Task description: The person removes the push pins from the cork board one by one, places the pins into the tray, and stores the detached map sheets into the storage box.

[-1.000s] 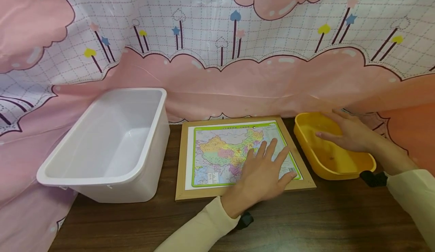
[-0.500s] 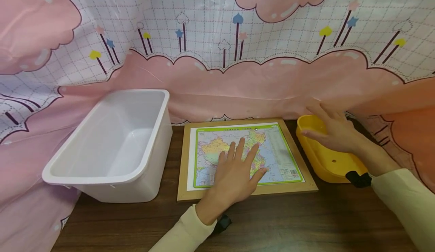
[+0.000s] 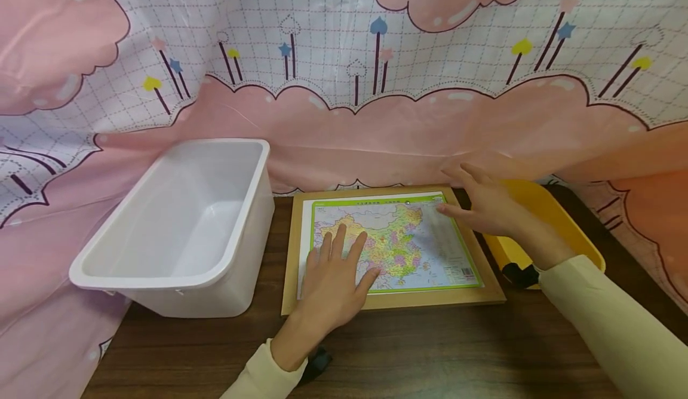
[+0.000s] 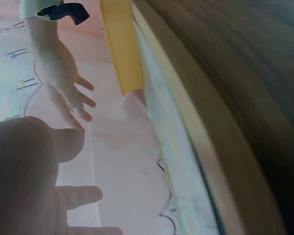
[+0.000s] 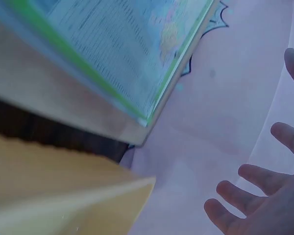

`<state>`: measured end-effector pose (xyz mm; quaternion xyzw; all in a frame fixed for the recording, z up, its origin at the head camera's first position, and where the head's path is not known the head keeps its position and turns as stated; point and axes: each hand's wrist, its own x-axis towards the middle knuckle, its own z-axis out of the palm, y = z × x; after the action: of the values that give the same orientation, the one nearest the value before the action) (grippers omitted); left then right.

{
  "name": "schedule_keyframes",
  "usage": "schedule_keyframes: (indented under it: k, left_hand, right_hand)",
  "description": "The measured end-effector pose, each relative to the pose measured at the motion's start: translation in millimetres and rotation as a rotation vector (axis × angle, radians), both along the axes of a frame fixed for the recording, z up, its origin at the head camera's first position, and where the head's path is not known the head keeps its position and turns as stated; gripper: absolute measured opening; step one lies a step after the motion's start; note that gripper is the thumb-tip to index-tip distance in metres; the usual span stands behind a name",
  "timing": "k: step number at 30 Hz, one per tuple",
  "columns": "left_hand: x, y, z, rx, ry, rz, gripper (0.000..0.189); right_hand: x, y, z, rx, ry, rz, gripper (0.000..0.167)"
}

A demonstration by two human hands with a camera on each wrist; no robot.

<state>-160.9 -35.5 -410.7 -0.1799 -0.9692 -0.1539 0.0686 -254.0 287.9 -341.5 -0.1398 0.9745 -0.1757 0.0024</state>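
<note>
A map puzzle [image 3: 392,238] with a green border lies in a wooden frame [image 3: 408,301] on the table. My left hand [image 3: 333,288] hovers over the left part of the map with its fingers spread, holding nothing. The left wrist view shows a gap between that hand's fingers [image 4: 78,196] and the map. Above the frame's right edge and the near side of a yellow basin [image 3: 570,232], my right hand [image 3: 491,208] is held with fingers apart. In the right wrist view its fingers [image 5: 264,178] are extended and touch nothing. The arm hides part of the basin.
A deep white tub [image 3: 215,279] stands left of the frame. Behind everything hangs a pink and white patterned cloth [image 3: 344,136]. The dark wooden table [image 3: 419,351] stretches in front of the frame.
My left hand has moved left across the map, from its right part to its left part. My right hand has come left from over the yellow basin toward the map's right edge.
</note>
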Motion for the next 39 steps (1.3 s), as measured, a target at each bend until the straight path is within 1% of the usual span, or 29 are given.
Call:
schedule_keyframes:
  k: [4,7,10,12,17,23,26,32,39]
  left_hand:
    - [4.2,-18.7,-6.7,-0.02,-0.025,0.027,0.068]
    - [7.2,-30.1,-13.1,-0.044,-0.03,0.025,0.068]
    - [9.0,-37.7,-19.5,-0.058,-0.035,0.022,0.067]
    - [9.8,-40.7,-22.8,-0.058,-0.055,0.021,0.067]
    - [11.1,-44.4,-28.6,-0.053,-0.118,0.025,0.067]
    - [11.4,-46.8,-32.8,-0.082,-0.176,0.017,0.066]
    - [10.5,-46.3,-32.7,-0.097,-0.181,0.009,0.065]
    - [9.0,-43.8,-32.7,-0.134,-0.186,-0.001,0.065]
    - [9.0,-41.5,-36.4,-0.156,-0.193,-0.016,0.066]
  right_hand:
    - [-5.6,-13.6,1.0,-0.018,0.009,0.027,0.088]
    - [-10.8,-22.0,1.6,-0.026,0.023,0.046,0.086]
    - [-15.0,-30.4,2.2,-0.024,0.031,0.054,0.085]
    - [-16.6,-35.6,2.9,-0.028,0.026,0.051,0.085]
    - [-18.6,-46.4,3.9,-0.017,0.026,0.034,0.084]
    - [-24.0,-53.2,0.7,0.017,0.017,0.044,0.085]
    - [-26.3,-55.2,-1.4,0.019,0.004,0.043,0.085]
    - [-30.1,-58.9,-7.5,0.017,0.011,0.05,0.086]
    - [-33.8,-63.2,-18.1,0.017,-0.018,0.05,0.083]
